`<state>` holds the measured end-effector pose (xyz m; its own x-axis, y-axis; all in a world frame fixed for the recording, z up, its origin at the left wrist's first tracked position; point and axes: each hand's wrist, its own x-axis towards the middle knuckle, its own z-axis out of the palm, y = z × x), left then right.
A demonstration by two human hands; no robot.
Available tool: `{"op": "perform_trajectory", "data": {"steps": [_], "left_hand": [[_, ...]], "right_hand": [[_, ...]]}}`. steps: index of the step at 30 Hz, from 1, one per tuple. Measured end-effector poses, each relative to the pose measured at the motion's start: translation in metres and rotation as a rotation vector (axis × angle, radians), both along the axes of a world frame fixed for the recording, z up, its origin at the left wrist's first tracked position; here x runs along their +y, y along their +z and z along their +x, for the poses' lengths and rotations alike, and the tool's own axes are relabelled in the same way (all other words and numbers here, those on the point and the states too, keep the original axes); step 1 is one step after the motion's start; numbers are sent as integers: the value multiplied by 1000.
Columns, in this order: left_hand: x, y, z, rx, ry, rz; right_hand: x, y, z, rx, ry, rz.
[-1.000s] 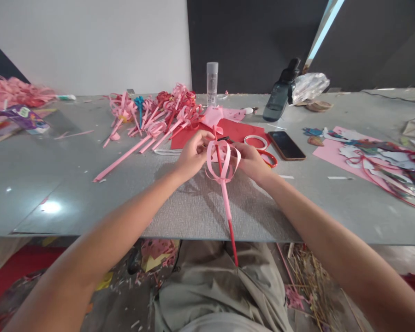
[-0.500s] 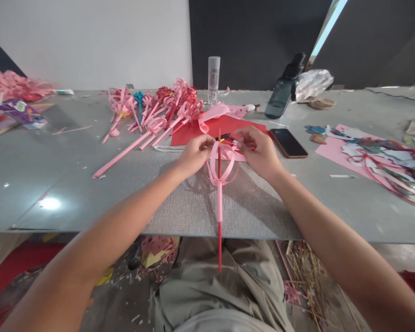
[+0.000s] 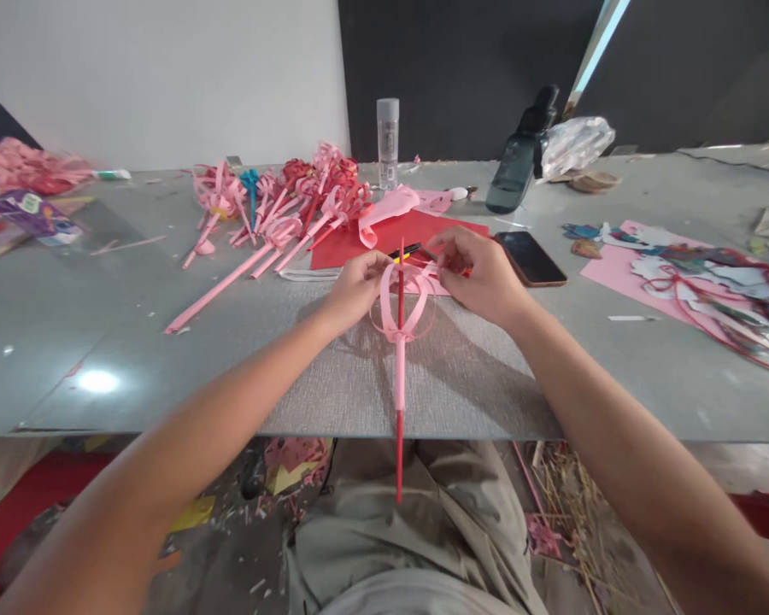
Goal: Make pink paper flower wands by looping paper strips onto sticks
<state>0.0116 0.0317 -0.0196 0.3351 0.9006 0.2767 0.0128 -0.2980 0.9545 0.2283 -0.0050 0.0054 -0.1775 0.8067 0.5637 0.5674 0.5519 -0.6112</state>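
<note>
In front of me a pink paper lantern-like craft (image 3: 401, 376) stands upright at the table's front edge. Its curved paper strips bow outward around a thin red stick (image 3: 399, 465), which runs through the pink tube and reaches below the tabletop. My left hand (image 3: 361, 289) is closed at the upper left of the loops, thumb and fingers pinching a pink strip by the stick's top. On the other side, my right hand (image 3: 480, 272) is closed with its fingertips on the end of another pink strip; the exact grip is partly hidden.
Behind my hands lie red paper (image 3: 423, 229) and a black-and-yellow cutter (image 3: 405, 252). A phone (image 3: 531, 258) is right of my right hand. Farther back stand a clear bottle (image 3: 388, 145) and a dark water bottle (image 3: 516, 162). Finished-looking pink paper pieces (image 3: 275, 205) are heaped left.
The view has shifted slightly, moving the scene a little left. The pink loops bow a bit wider, and both hands keep almost the same place around the craft's top.
</note>
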Motion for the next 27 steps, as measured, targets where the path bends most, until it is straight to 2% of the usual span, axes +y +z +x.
{"op": "perform_trajectory", "data": {"steps": [3,5,9,16,22,27], "left_hand": [[-1,-1,0,16,10,18],[-1,-2,-1,26,9,31],[1,-5,-1,51,27,53],[3,-6,-1,26,64,49],[2,-6,-2,-3,33,50],[-1,-2,-3,-17,36,60]], "right_hand": [[2,-2,6,-168,59,-75],[4,-5,7,-201,104,-115],[8,-8,6,-23,253,-152],[8,-10,4,193,333,-322],[7,-23,-18,401,257,-301],[9,-28,-19,514,235,-337]]}}
